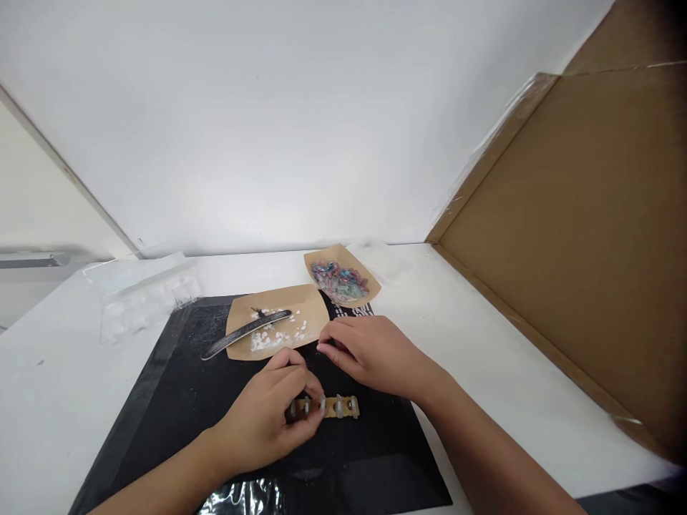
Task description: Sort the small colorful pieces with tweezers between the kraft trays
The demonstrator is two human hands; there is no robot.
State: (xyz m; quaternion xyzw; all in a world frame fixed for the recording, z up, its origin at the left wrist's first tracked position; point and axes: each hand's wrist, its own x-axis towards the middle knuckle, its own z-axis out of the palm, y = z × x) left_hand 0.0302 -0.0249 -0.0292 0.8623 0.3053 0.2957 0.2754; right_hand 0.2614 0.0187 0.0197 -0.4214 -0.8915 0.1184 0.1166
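Note:
My left hand [276,411] is closed over a narrow yellowish strip [331,408], thumb and forefinger pinching a small whitish piece [323,403] that stands on it. Several similar pale, translucent pieces stand across the strip, which lies on a black mat [370,443]. Part of the strip is hidden by my left fingers. Above and to the right, my right hand [370,354] hovers with thumb and forefinger pressed together near a brown paper tray [236,318]. What its fingertips hold, if anything, is too small to tell. Small white bits [268,337] are scattered in that tray.
A dark curved nail file [247,332] rests across the tray, its end overhanging the left rim. Behind, a second paper tray [370,282] holds shiny pink, blue and green pieces. Clear plastic packaging [144,304] lies left. Cardboard [580,236] stands along the right side.

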